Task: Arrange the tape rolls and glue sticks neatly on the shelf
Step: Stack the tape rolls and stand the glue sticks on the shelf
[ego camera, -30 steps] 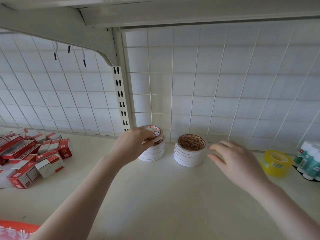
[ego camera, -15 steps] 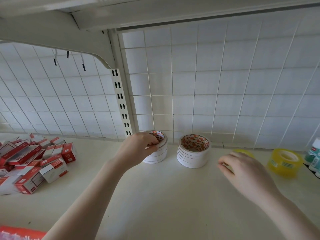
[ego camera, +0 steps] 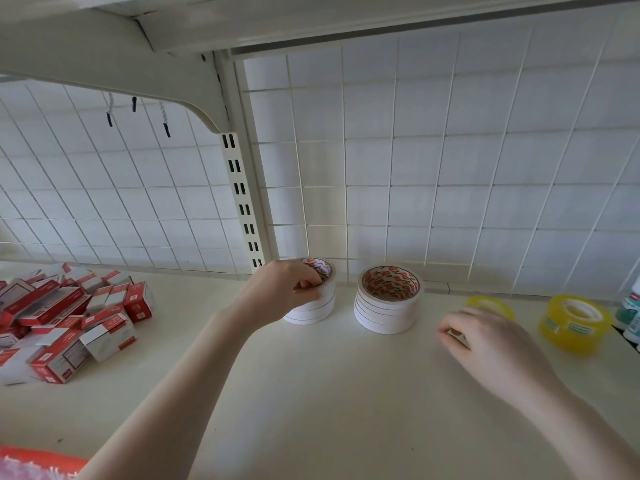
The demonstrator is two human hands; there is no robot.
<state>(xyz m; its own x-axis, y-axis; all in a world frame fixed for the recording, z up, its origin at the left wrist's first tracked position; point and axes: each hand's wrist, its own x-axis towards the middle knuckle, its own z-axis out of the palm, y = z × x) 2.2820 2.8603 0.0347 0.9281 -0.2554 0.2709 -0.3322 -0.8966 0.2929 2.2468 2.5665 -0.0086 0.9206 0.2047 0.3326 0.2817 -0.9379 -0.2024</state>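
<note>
The shelf point(ego camera: 311, 393) is a pale flat surface backed by a white wire grid point(ego camera: 450, 168), with a slotted upright point(ego camera: 242, 206) between the two grid panels. A heap of red and white boxes point(ego camera: 65, 323) lies at the left of the shelf. Two stacks of white tape rolls stand near the grid, just apart: the left stack point(ego camera: 313, 299) and the right stack point(ego camera: 388, 299). The left hand point(ego camera: 284, 292) has its fingers curled over the rim of the top roll of the left stack, gripping it. The right hand point(ego camera: 485, 337) is right of the right stack, fingers curled loosely inward; whether it holds anything cannot be determined. One yellow roll point(ego camera: 573, 323) lies at the right; a second yellow roll point(ego camera: 490, 304) is partly hidden behind the right hand. Glue sticks point(ego camera: 632, 313) stand at the far right edge.
</note>
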